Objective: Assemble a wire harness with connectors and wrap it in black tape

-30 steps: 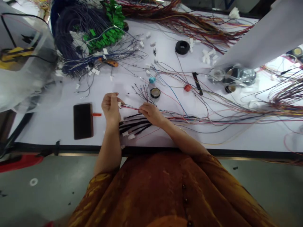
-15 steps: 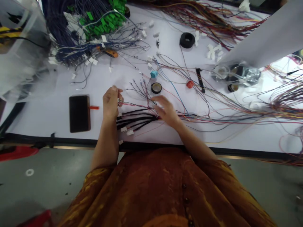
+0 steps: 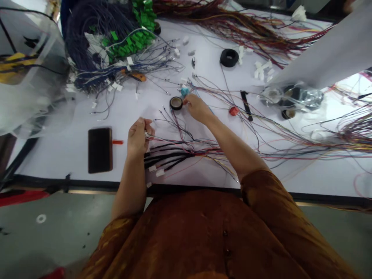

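My left hand (image 3: 138, 138) is closed on the ends of thin wires (image 3: 162, 138), with a small white connector (image 3: 147, 135) showing at its fingertips. My right hand (image 3: 199, 109) pinches the right edge of a small roll of black tape (image 3: 176, 103). Just behind that roll lies a teal connector (image 3: 185, 91). Loose wire ends with metal terminals (image 3: 167, 112) fan out between the two hands. Below them, several black-sleeved branches (image 3: 168, 157) run left from the wire bundle, some ending in white connectors (image 3: 160, 173).
A dark phone-like device (image 3: 100, 150) lies left of my left hand. Behind are a wire coil with green tags (image 3: 129, 42), an orange-handled tool (image 3: 135, 75) and a larger black tape roll (image 3: 229, 57). A red connector (image 3: 233, 111) and a black strip (image 3: 246, 105) lie to the right.
My right hand has moved up from over the wires and closed on the tape roll, which has shifted left and away from me. My left hand keeps its grip on the wires.
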Demonstrator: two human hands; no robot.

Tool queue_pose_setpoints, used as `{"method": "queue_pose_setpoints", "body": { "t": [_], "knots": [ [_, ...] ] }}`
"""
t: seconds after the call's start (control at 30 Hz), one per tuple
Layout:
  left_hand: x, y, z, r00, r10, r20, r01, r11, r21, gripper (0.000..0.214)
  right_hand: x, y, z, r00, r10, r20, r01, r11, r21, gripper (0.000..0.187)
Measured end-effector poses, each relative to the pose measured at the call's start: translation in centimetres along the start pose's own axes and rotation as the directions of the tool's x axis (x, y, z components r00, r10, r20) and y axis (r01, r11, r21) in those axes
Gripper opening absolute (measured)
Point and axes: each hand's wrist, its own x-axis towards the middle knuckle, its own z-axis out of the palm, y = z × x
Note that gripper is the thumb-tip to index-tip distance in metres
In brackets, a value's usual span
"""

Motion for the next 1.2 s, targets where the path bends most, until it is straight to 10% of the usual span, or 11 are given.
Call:
{"method": "queue_pose_setpoints", "body": {
  "t": [0.2, 0.47, 0.7, 0.97, 1.2],
  "knots": [
    [0.1, -0.5, -0.8, 0.995, 0.026, 0.096, -0.027, 1.000, 0.012, 0.032, 5.0, 1.7, -1.8, 0.992, 0.108, -0.059, -0.112, 0.990, -0.082, 0.043],
    [-0.3, -0.6, -1.3, 0.995, 0.069, 0.074, -0.085, 0.965, 0.246, 0.023, 2.2, 5.3, -8.5, 0.957, 0.158, -0.244, -0.148, 0.987, 0.060, 0.027],
    [-0.2, -0.9, -1.5, 0.996, 0.053, 0.066, -0.069, 0.964, 0.259, 0.025, 3.1, 9.6, -11.8, 0.897, 0.301, -0.325, -0.376, 0.904, -0.201, 0.030],
    [-0.3, -1.1, -1.7, 0.999, 0.010, 0.046, -0.024, 0.950, 0.312, 0.027, 8.2, 8.1, -11.6, 0.964, 0.259, -0.063, -0.266, 0.913, -0.310, 0.030],
    [-0.4, -1.0, -1.7, 0.999, -0.015, 0.039, 0.002, 0.945, 0.327, 0.025, 11.5, 6.0, -9.9, 0.911, 0.404, -0.084, -0.410, 0.865, -0.291, 0.032]
  ]
}}
